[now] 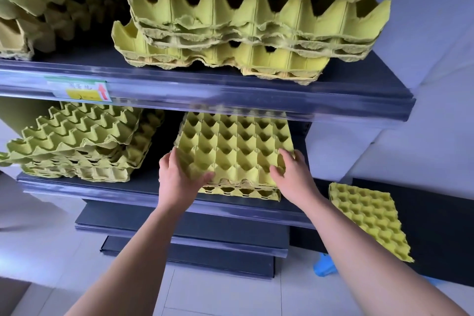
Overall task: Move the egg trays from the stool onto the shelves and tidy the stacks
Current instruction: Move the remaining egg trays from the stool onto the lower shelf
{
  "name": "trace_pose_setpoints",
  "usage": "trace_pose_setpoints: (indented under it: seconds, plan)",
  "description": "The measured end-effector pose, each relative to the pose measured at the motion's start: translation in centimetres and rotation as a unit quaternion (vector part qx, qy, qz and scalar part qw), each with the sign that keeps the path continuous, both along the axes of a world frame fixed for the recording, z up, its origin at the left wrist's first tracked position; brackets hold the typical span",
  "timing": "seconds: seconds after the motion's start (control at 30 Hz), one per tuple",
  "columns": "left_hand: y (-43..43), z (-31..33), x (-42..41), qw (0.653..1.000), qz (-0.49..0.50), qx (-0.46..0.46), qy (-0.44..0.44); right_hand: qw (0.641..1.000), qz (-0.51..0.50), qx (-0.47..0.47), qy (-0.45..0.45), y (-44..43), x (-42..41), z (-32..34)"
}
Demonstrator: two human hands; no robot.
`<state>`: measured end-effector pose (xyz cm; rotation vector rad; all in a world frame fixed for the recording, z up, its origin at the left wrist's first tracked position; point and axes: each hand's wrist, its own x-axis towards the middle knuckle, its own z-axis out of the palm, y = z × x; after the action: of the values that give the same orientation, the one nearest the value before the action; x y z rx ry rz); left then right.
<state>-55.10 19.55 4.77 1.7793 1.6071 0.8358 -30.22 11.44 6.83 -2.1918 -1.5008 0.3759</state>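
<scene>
On the middle shelf, right of centre, a yellow-green pulp egg tray lies cups-up on a short stack of the same trays. Both of the person's bare hands hold it at the near corners. The left grip is curled round the near-left corner with the thumb lying along the front edge. The right grip clasps the near-right corner, fingers hooked over the rim into the cups. The tray is close to square, so no long axis stands out. Its sides run roughly in line with the shelf front, and its far edge slips under the overhanging lip of the upper shelf — headroom there looks tight. Its near edge sits just above the stack's ragged front edge, close to the shelf's front lip. To the left there is a dark gap of bare shelf before a taller, untidy pile that leans and fans out. To the right the shelf's end is near. Overhead, a heavy, uneven stack juts past the upper shelf's front. Down at the right a single tray lies cups-up, turned at an angle — on a dark low surface.
</scene>
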Motion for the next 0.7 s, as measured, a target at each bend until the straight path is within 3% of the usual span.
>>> trace_pose_setpoints:
  seconds: [0.13, 0.3, 0.47, 0.7]
  plan:
    - [-0.4, -0.2, -0.1, 1.0, 0.0, 0.008, 0.012, 1.0, -0.006, -0.003, -0.002, -0.2, 0.0, -0.2]
    - [-1.9, 0.2, 0.9, 0.985, -0.007, 0.127, 0.12, 0.998, -0.012, 0.025, -0.051, -1.8, 0.0, 0.3]
    - [-4.9, 1.3, 3.7, 0.951, -0.061, 0.249, 0.175, 0.993, -0.006, 0.071, -0.09, -5.3, 1.0, 0.5]
    - [-10.9, 1.0, 11.4, 0.931, -0.203, 0.259, 0.159, 0.984, -0.035, 0.102, -0.143, -12.9, 5.1, -0.2]
